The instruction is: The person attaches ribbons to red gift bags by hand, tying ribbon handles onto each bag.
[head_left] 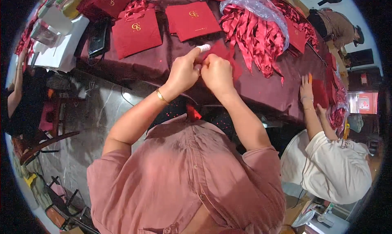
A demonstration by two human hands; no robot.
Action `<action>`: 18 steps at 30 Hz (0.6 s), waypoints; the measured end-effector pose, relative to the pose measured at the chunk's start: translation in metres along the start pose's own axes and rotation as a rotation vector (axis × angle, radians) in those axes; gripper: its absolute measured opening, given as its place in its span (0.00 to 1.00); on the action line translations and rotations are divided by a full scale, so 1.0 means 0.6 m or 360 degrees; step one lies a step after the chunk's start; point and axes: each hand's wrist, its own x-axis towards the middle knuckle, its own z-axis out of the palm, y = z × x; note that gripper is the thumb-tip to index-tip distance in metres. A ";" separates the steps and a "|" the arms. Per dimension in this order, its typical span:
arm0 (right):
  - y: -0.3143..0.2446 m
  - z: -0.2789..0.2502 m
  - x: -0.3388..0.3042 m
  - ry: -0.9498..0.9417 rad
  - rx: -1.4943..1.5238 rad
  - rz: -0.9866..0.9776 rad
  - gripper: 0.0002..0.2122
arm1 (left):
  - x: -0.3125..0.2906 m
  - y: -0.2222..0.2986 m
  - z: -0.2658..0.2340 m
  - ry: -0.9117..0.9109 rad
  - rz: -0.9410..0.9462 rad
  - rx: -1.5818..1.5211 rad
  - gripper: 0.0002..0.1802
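Observation:
My left hand [183, 73] and my right hand [217, 74] meet over the near part of the table, knuckles almost touching. Both are closed on a flat red paper piece [222, 50], smeared by motion, that shows beyond and beside my right hand. A white finger cover [203, 48] caps an outstretched digit of my left hand. What the fingertips pinch is hidden behind the knuckles. Just past my hands lie flat red folders [195, 24] with gold print. To their right, a heap of red satin ribbons [255, 40] spills from a clear plastic bag [261, 3].
A dark red cloth [265, 89] covers the table. Another red folder [136, 34] and a black phone-like object [99, 40] lie left, beside a white box [61, 46] with clear containers. A co-worker's hand [306, 89] works at the right; other people are at left and far right.

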 end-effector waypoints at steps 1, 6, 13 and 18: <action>-0.003 -0.002 0.002 -0.0122 0.0055 0.0075 0.04 | -0.002 0.002 -0.001 -0.0018 0.0041 0.0095 0.32; 0.015 0.000 0.013 -0.0204 0.0437 -0.0036 0.09 | -0.005 -0.008 -0.010 0.0031 0.0003 -0.0080 0.29; 0.110 -0.045 0.115 0.0055 -0.0311 0.0458 0.22 | -0.003 -0.027 -0.022 0.0003 -0.0166 -0.0341 0.26; 0.186 0.024 0.133 0.0047 -0.0508 0.0581 0.19 | 0.000 -0.040 -0.008 0.0033 -0.0214 -0.0278 0.29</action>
